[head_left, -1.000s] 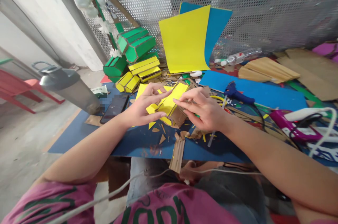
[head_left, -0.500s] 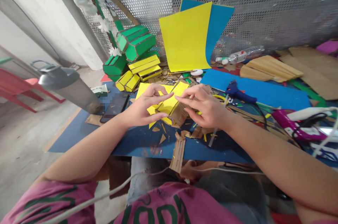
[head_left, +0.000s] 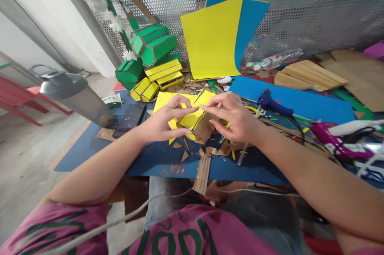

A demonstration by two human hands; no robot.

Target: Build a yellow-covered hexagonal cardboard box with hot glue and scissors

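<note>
A small cardboard box (head_left: 205, 130) with yellow paper faces is between my two hands, low over the table. My left hand (head_left: 163, 121) grips its left side, thumb below and index finger lying on the yellow top. From the right, my right hand (head_left: 235, 117) holds it, its index fingertip almost meeting the left one and its thumb by the bare cardboard side. Behind the box lie flat yellow paper pieces (head_left: 163, 101). Part of the box is covered by the fingers.
A blue glue gun (head_left: 274, 103) rests on a blue sheet (head_left: 318, 101). Green boxes (head_left: 159, 47) and yellow boxes (head_left: 163, 71) are stacked at back left. A grey bottle (head_left: 75, 95), a phone (head_left: 129, 119) and a purple tool (head_left: 342, 141) stand or lie around. Cardboard scraps (head_left: 202, 171) litter the table.
Both hands keep nearly the same grip on the yellow box, with only slight finger shifts. The view has moved a little.
</note>
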